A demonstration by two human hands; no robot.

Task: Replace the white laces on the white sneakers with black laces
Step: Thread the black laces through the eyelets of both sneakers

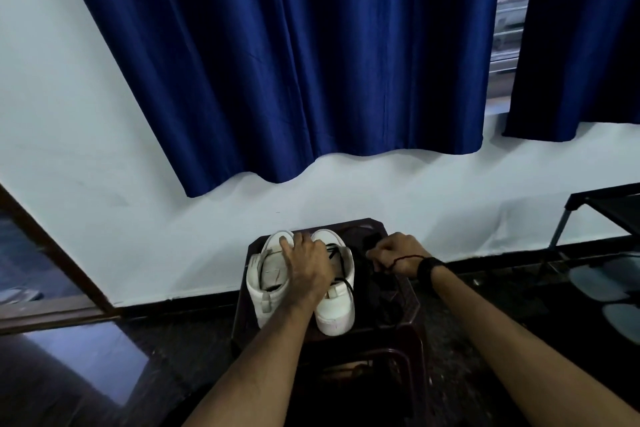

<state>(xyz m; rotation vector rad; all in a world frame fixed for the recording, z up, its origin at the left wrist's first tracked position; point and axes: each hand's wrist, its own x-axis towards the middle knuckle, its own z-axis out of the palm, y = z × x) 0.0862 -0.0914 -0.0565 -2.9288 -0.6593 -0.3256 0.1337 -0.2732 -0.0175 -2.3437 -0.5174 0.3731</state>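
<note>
Pair of white sneakers on a dark stool, black laces partly threaded.
Left hand [306, 258] rests open-fingered across both white low-top sneakers [270, 282]; right hand [398, 253], just beside them, pinches the thin black lace [341, 282] above the dark brown plastic stool [398, 319], its edge close behind.

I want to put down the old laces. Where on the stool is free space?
The bare patch is the far right corner of the stool, beyond the right hand. The left side is crowded by both sneakers and the left hand.
</note>
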